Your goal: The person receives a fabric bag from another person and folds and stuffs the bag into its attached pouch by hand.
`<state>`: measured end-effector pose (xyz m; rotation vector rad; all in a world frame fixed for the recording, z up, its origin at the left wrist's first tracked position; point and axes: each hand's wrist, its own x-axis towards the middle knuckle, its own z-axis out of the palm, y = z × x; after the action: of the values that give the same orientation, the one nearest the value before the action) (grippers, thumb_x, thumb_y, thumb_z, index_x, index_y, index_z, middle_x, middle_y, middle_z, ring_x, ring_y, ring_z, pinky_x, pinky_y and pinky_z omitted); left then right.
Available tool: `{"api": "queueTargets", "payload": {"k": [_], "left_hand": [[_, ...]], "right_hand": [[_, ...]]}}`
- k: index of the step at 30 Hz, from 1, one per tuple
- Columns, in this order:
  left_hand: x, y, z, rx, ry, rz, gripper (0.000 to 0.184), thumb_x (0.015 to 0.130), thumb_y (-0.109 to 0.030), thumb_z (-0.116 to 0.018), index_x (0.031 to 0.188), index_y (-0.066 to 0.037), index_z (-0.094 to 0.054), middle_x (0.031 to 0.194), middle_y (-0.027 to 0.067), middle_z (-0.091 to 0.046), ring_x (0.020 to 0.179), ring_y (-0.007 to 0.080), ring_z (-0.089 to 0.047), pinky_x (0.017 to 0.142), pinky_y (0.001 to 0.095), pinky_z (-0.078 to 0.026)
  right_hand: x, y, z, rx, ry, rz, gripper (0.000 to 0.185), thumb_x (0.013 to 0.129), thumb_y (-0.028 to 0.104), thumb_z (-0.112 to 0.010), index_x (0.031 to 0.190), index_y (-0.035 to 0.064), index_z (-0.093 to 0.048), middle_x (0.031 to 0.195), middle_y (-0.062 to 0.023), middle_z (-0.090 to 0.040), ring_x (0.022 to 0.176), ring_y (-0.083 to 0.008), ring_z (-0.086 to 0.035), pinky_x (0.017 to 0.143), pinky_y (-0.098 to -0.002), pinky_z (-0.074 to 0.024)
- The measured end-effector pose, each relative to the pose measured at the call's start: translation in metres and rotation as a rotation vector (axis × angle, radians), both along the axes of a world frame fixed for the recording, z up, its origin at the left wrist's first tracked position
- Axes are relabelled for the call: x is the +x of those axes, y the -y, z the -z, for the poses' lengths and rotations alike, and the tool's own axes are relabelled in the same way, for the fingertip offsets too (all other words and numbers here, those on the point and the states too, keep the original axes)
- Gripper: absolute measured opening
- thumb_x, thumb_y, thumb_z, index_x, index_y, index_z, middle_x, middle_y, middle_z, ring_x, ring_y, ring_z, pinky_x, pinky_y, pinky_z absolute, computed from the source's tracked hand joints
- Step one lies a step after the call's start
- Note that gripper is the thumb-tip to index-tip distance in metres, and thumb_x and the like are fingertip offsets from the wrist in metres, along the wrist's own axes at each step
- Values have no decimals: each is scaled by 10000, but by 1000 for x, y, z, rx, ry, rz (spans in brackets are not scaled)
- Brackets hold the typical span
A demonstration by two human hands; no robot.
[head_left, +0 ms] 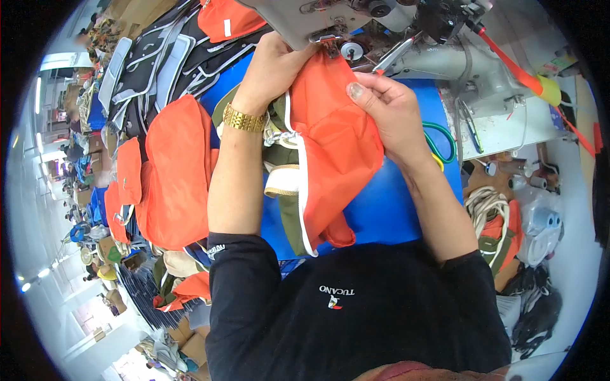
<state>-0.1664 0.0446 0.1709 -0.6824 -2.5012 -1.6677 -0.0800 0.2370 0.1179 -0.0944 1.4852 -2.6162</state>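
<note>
Bright orange fabric piece with white trim (330, 140) over blue bench (394, 203), 12 o'clock, top edge beneath grey metal sewing-machine head (279, 16). My right hand (393, 113): thumb and fingers clamped on its right side, likely keeping cloth taut. Left hand (276, 66) close to machine head, seemingly steadying edge; fingertips partly hidden, cannot tell whether clamped. Knotted white cord (284, 138) beside trim, could snag. Stacked orange fabric pieces (175, 178), 9 o'clock; black grey-edged panels (143, 70), 10; green cord loop (454, 145), 2.
</note>
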Motion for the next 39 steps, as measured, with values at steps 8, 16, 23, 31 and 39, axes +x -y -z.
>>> {"api": "queueTargets", "payload": {"k": [8,16,23,31,39], "left_hand": [[-4,4,5,-16,9,19,236,983,-132,-676,1130,50,-711,997,65,-761,899,70,-634,816,266,-525],[-2,2,5,4,33,-1,232,984,-141,-672,1098,58,-709,945,54,-755,844,66,-615,777,265,-521],[-3,1,6,56,54,0,222,971,-126,-677,1079,67,-705,944,52,-754,843,68,-617,782,274,-524],[-5,2,4,-31,21,6,210,958,-79,-666,1106,64,-706,964,56,-751,875,92,-630,807,289,-527],[0,0,3,17,44,-4,174,953,-33,-646,1085,48,-725,980,49,-745,874,112,-636,817,289,-523]], "right_hand": [[1,2,2,66,-56,17,285,982,136,-721,1189,-60,-702,993,-37,-731,865,-51,-648,781,-223,-533],[28,-87,-54,869,-465,246,224,926,98,-751,1141,38,-746,975,-26,-728,878,-92,-656,782,-258,-532],[-12,-231,-161,1280,-1311,900,359,1025,271,-646,1256,-4,-640,1161,-140,-688,1108,-232,-653,953,-405,-556],[-20,-221,-133,1263,-1053,822,266,1025,177,-664,1187,-32,-695,1128,-112,-700,1048,-173,-653,946,-290,-493],[-14,-198,-132,1217,-1005,958,239,985,54,-699,1200,-50,-707,1163,-121,-738,1049,-173,-690,979,-290,-508]]}}
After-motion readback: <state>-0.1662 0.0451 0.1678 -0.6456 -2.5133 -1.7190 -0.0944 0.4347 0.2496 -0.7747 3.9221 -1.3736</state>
